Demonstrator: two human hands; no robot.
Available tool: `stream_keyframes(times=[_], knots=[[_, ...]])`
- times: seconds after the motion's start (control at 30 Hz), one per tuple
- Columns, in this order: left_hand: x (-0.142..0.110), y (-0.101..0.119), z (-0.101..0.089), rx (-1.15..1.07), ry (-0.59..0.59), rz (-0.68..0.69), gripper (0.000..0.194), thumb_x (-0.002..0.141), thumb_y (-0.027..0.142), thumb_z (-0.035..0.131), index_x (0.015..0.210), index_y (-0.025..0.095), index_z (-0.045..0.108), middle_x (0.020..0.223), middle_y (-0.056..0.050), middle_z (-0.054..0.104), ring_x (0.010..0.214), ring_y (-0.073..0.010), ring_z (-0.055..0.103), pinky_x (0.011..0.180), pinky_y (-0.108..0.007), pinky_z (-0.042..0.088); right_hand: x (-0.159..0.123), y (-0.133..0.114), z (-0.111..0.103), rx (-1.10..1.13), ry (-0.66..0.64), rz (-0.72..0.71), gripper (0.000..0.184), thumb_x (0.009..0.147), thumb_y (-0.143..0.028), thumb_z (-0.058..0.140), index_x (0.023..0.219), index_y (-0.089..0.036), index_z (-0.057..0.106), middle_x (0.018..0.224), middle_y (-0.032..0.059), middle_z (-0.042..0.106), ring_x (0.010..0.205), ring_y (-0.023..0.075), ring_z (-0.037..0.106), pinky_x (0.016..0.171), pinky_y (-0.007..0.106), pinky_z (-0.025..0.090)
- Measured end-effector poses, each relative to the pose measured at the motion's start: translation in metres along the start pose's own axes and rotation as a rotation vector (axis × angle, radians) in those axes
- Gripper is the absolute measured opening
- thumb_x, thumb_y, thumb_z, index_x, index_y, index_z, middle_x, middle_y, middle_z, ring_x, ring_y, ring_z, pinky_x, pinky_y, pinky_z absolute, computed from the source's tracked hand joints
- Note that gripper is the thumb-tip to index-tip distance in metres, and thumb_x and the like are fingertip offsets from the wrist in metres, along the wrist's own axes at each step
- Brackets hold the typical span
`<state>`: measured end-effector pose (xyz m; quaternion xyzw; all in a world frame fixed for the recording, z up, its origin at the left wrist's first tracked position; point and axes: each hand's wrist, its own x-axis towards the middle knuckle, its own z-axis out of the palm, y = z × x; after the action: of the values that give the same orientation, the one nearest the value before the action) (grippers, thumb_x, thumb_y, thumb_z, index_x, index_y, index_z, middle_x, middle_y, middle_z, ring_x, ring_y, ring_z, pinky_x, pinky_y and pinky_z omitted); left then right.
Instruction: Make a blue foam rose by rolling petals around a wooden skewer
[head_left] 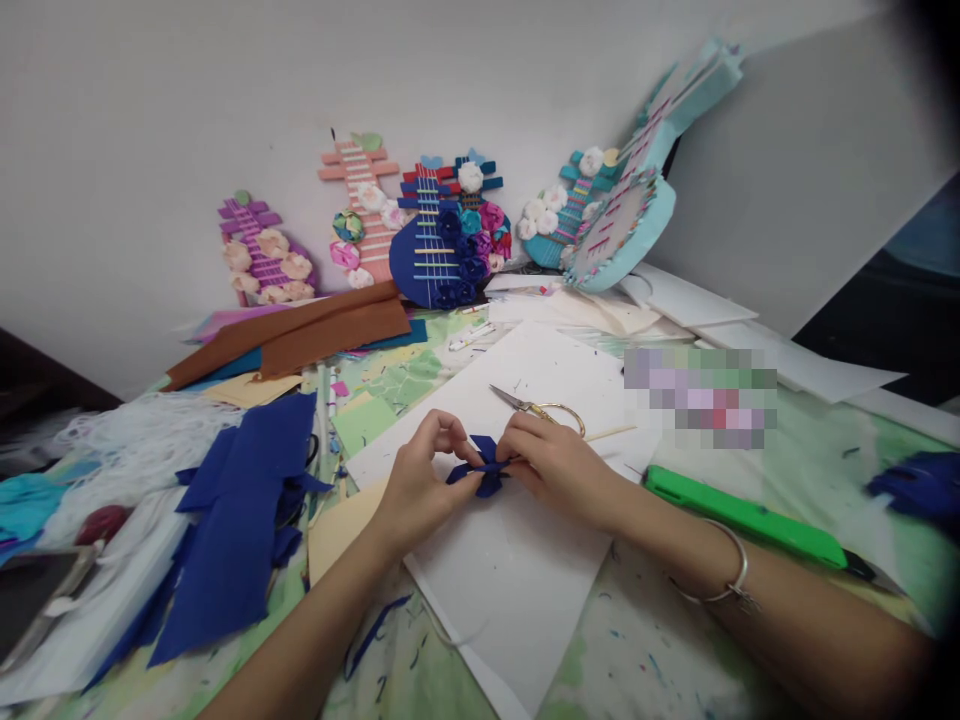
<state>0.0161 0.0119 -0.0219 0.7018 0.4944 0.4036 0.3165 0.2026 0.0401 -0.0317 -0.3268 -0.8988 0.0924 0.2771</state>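
Over a white sheet of paper [517, 580], both hands hold a small dark blue paper flower [489, 482] with several pointed petals. My left hand [427, 480] pinches its left side between thumb and fingers. On the flower's right side, the fingers of my right hand [559, 465] are closed on it, and they hide part of it. Just beyond the right hand lie scissors [517, 402] with gold handles, their blades pointing to the far left. A thin pale stick [611, 433] shows to the right of the scissors.
Blue crepe paper [232, 510] is piled at left, near white yarn [142, 460] and a phone [37, 600]. A green glue gun [742, 515] lies at right, close to my right forearm. Decorated paper guitars [427, 240] lean against the back wall. Brown sheets [330, 330] lie before them.
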Motion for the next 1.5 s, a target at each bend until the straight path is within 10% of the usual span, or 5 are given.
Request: stream_keyframes(times=[1.5], knots=[[-0.0021, -0.0022, -0.0015, 0.083, -0.048, 0.017, 0.024, 0.064, 0.007, 0.056, 0.064, 0.021, 0.036, 0.072, 0.001, 0.062, 0.073, -0.0144, 0.058, 0.071, -0.027, 0.042, -0.0005, -0.0013, 0.0012, -0.023, 0.014, -0.036, 0.015, 0.079, -0.007, 0.047, 0.081, -0.016, 0.059, 0.08, 0.0038, 0.055, 0.07, 0.0127, 0.049, 0.063, 0.023, 0.037]])
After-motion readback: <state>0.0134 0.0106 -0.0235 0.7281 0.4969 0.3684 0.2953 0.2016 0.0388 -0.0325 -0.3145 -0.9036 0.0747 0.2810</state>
